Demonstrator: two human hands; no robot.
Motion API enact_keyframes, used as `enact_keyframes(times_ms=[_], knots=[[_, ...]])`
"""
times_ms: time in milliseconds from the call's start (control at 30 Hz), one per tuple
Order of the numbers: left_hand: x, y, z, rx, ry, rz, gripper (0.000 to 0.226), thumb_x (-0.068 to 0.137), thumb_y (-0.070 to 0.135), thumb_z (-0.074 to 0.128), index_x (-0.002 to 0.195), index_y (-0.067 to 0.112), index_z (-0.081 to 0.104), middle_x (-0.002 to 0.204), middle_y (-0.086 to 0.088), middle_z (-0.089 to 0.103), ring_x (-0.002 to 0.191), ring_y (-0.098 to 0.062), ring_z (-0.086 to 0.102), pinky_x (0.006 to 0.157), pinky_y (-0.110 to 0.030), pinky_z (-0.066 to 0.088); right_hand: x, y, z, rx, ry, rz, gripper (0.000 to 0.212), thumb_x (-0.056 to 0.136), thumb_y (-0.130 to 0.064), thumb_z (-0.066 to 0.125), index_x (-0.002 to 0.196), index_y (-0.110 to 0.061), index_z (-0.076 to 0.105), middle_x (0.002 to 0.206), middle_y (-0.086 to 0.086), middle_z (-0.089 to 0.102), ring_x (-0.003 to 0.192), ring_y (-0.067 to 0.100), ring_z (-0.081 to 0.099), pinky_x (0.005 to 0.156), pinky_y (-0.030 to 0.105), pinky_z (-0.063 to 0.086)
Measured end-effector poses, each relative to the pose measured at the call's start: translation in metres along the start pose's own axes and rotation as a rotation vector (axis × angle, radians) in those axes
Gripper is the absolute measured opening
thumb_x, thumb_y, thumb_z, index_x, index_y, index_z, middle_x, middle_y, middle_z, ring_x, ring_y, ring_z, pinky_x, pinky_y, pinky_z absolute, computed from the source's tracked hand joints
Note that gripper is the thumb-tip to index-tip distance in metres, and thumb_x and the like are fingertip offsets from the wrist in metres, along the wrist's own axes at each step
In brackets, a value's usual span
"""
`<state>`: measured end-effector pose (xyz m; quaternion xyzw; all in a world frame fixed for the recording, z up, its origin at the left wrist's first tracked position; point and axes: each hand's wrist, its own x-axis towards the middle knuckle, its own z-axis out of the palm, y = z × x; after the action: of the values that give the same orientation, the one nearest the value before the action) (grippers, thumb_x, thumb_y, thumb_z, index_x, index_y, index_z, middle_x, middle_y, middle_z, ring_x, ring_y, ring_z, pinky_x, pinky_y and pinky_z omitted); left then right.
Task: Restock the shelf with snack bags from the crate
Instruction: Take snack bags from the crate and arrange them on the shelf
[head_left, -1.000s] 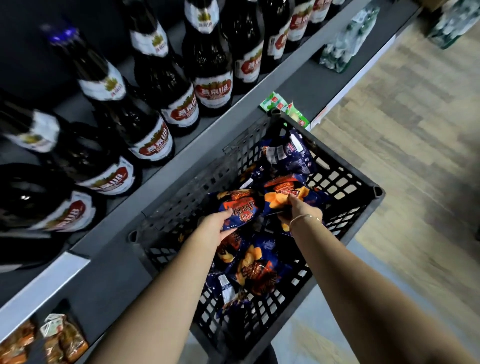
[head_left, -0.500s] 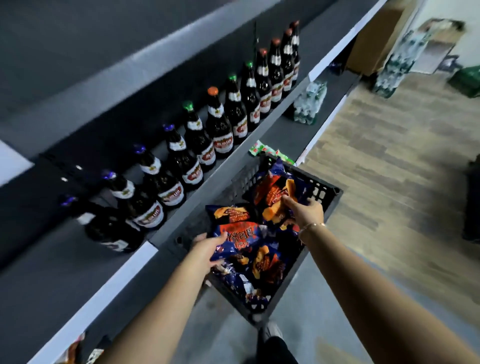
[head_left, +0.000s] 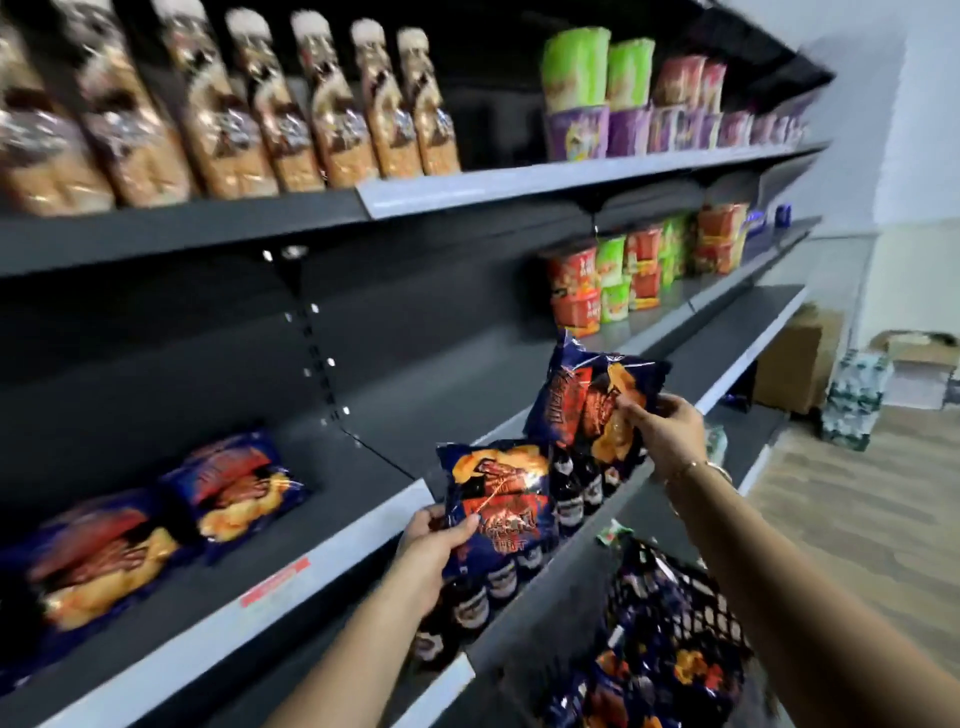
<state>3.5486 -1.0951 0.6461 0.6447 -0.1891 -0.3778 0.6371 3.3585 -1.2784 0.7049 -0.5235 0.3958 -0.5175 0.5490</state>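
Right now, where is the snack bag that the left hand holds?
In the head view, the left hand grips the snack bag low of centre, just before the shelf edge, above the beer bottles.

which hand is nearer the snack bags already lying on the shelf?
Left. The left hand, gripping one bag, is just right of the shelved bags; the right hand, gripping another, is farther right.

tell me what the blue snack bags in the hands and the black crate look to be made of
Dark blue snack bag in the left hand and the one in the right hand: likely glossy plastic film or foil, given the crinkles and bright glints. Black lattice crate: probably matte moulded plastic, judging by its open grid walls, though it is blurred.
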Motion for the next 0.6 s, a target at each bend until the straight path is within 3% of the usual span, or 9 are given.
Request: enact_keyframes(times_ms=[67,133,233,367,467,600], knots=[[-0.01,0.027,-0.02,-0.023,0.013,0.068,0.038,0.08,0.003,0.069,0.114,0.007,0.051,0.092,-0.009,0.066,0.077,-0.024,0.064,0.067,-0.036,0.052,0.002,-0.022,0.025,-0.007,-0.044,-0.078,0.017,0.071,-0.022,0.077,0.072,-0.015,0.062,0.067,0.008,0.062,0.047,0.01,0.056,0.057,0.035,0.05],[-0.026,0.05,-0.049,-0.047,0.069,0.107,0.033,0.08,0.003,0.069,0.108,0.011,0.052,0.092,-0.007,0.066,0.079,-0.024,0.063,0.071,-0.039,0.052,-0.003,-0.041,0.059,-0.027,-0.108,-0.119,0.026,0.063,-0.03,0.077,0.076,-0.012,0.063,0.073,0.014,0.065,0.056,0.023,0.058,0.065,0.048,0.052],[-0.041,0.067,-0.095,-0.09,0.156,0.138,0.029,0.08,0.001,0.068,0.103,0.014,0.054,0.097,-0.009,0.066,0.085,-0.023,0.064,0.066,-0.035,0.053,-0.024,-0.066,0.11,-0.029,-0.184,-0.159,0.029,0.073,-0.018,0.076,0.094,-0.003,0.064,0.087,0.01,0.066,0.075,0.02,0.061,0.075,0.037,0.051],[-0.057,0.068,-0.152,-0.114,0.294,0.169,0.03,0.081,0.005,0.069,0.106,0.015,0.055,0.109,-0.008,0.065,0.095,-0.023,0.062,0.08,-0.038,0.052,-0.041,-0.075,0.172,-0.013,-0.294,-0.162,0.025,0.078,-0.009,0.073,0.095,-0.01,0.056,0.081,0.0,0.061,0.072,0.011,0.056,0.071,0.026,0.045],[-0.068,0.062,-0.191,-0.168,0.386,0.181,0.027,0.082,0.003,0.067,0.1,0.02,0.056,0.108,-0.005,0.065,0.096,-0.021,0.06,0.091,-0.041,0.047,-0.051,-0.072,0.216,-0.024,-0.381,-0.159,0.031,0.078,-0.01,0.072,0.104,-0.009,0.055,0.09,0.003,0.058,0.084,0.017,0.056,0.078,0.028,0.046],[-0.078,0.058,-0.235,-0.168,0.531,0.174,0.023,0.081,0.006,0.069,0.097,0.014,0.055,0.115,-0.014,0.066,0.105,-0.028,0.062,0.101,-0.051,0.043,-0.057,-0.064,0.27,-0.104,-0.509,-0.145,0.035,0.076,-0.017,0.074,0.104,-0.002,0.059,0.089,0.015,0.066,0.08,0.027,0.062,0.078,0.04,0.055]])
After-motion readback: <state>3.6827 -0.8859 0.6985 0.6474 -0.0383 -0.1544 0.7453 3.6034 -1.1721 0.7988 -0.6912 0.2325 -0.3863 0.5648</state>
